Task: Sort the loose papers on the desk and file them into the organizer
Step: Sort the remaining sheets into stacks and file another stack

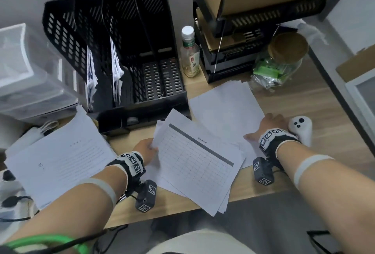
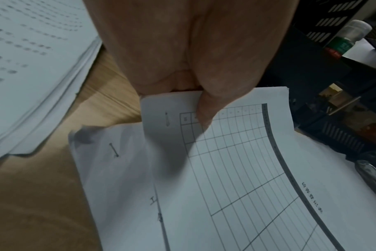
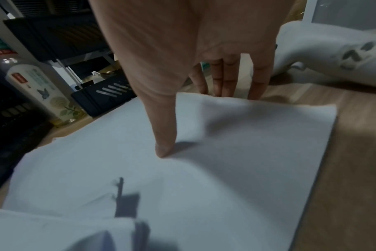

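On the desk (image 1: 304, 101), left hand (image 1: 146, 148) pinching gridded sheet (image 1: 194, 164) corner, right hand (image 1: 267, 126) spread flat, thumb pressing blank papers (image 1: 223, 103).

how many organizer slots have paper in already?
2. The organizer has a left sheaf in its leftmost slot and a second sheaf in the next; slots further right show bare floor. Sheets behind dividers could be hidden.

matt paper sheets (image 1: 194, 164) on smooth wood-grain desk (image 1: 316, 111).

The left hand (image 2: 193, 51) is pinching the corner of a white stapled grid-printed sheet (image 2: 236, 161), which is overlapping another white sheet (image 2: 118, 186) on a pale wooden desk (image 2: 32, 203).
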### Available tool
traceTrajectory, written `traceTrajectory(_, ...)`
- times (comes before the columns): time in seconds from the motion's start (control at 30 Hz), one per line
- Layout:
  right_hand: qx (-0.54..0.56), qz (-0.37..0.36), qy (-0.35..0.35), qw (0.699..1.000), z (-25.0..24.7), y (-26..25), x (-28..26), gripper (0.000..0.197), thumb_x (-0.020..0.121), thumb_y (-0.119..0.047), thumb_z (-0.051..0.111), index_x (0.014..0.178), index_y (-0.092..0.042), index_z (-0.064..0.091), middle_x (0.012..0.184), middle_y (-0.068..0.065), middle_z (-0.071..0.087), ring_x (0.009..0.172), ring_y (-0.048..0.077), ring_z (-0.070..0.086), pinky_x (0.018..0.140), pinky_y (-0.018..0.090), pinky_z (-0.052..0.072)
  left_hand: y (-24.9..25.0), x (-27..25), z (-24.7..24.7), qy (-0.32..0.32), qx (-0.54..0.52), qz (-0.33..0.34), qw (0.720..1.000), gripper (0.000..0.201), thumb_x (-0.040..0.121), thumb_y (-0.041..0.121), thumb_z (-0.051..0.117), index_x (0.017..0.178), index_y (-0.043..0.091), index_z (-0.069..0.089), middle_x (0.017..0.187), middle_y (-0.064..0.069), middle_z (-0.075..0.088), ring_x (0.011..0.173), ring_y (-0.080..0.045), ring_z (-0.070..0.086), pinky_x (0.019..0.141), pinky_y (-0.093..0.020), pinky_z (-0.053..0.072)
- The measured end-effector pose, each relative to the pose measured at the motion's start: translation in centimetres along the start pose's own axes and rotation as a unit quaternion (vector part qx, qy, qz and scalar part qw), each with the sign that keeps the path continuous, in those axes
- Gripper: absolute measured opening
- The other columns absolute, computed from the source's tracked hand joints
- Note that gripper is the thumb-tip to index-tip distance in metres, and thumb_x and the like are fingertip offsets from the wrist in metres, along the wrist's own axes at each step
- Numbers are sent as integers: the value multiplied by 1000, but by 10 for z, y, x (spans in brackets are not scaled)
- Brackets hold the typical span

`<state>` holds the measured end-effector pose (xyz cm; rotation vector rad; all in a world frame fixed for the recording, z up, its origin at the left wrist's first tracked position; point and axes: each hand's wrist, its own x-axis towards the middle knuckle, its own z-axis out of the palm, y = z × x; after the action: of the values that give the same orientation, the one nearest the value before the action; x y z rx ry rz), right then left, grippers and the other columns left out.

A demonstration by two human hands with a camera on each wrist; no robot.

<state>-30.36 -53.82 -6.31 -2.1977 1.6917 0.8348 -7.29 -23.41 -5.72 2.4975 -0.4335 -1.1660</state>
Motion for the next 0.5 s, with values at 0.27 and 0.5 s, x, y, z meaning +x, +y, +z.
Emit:
traceTrajectory(0.27, 55, 36, -60, 996, 32, -21, 14, 149, 27, -76, 70, 145, -1, 20, 144, 18, 37, 134, 38, 38, 104, 45, 40, -12, -9, 2, 5, -16, -3, 1000, 31, 97, 10, 48, 123, 15, 66, 105, -3, 67, 96, -24, 59, 82, -28, 42)
traceTrajectory(0.5, 248, 60, -23, 967, 30, -24, -31, 98, 70, -28, 78, 146, -1, 22, 137, 21, 48, 123, 37, 51, 97, 40, 46, -30, -9, 0, -19, -15, 5, 1000, 29, 100, 13, 49, 124, 14, 65, 108, -3, 67, 98, -23, 57, 86, -29, 42)
